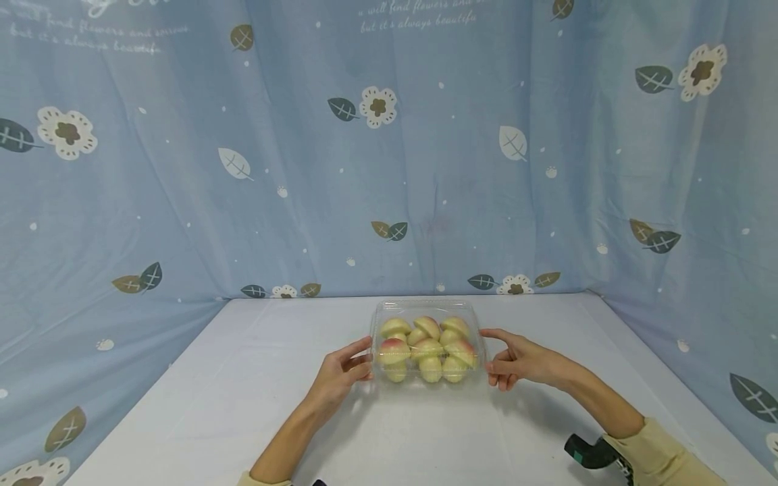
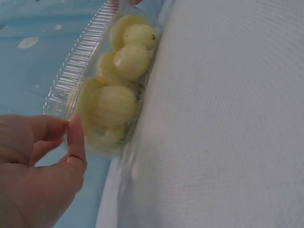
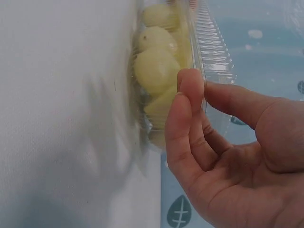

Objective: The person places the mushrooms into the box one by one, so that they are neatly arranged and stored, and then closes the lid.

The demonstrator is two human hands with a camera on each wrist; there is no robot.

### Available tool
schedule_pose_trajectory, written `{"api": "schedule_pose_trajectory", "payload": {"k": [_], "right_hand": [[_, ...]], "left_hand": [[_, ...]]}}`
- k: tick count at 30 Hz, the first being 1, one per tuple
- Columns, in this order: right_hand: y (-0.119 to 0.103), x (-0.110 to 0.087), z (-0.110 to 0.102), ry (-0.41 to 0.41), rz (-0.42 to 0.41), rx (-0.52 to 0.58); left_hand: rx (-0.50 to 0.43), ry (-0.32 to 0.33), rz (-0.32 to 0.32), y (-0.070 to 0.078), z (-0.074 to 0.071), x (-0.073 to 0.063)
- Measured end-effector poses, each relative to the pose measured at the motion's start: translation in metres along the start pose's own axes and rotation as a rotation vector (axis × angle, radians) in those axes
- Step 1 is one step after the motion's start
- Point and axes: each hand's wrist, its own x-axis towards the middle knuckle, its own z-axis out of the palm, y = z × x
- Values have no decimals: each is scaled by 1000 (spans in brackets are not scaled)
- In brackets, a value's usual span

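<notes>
A clear plastic box point(image 1: 428, 376) of pale yellow, rounded fruits point(image 1: 427, 347), some blushed red, is at the middle of the table's far half. Its see-through lid appears to be down over them. On the box's left side, my left hand point(image 1: 342, 372) pinches the rim between thumb and fingers, as the left wrist view shows close up. Opposite it, my right hand point(image 1: 521, 361) holds the right rim with thumb and fingertips, the other fingers curled below. Whether the box's underside touches the table cannot be told.
A white cloth covers the table point(image 1: 255, 378). Blue curtain point(image 1: 437, 169) with leaf and flower prints hangs behind and along both sides, meeting the table's edges. A black device point(image 1: 592, 452) is strapped by the right sleeve.
</notes>
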Motion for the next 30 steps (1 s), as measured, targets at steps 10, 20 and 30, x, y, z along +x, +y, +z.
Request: {"api": "schedule_pose_trajectory", "payload": {"k": [10, 20, 30], "right_hand": [[0, -1, 0, -6, 5, 39], [2, -3, 0, 7, 31, 52], [3, -5, 0, 27, 41, -23]], "left_hand": [[22, -20, 3, -1, -1, 0], [16, -1, 10, -1, 0, 0], [50, 37, 2, 1, -1, -1]]}}
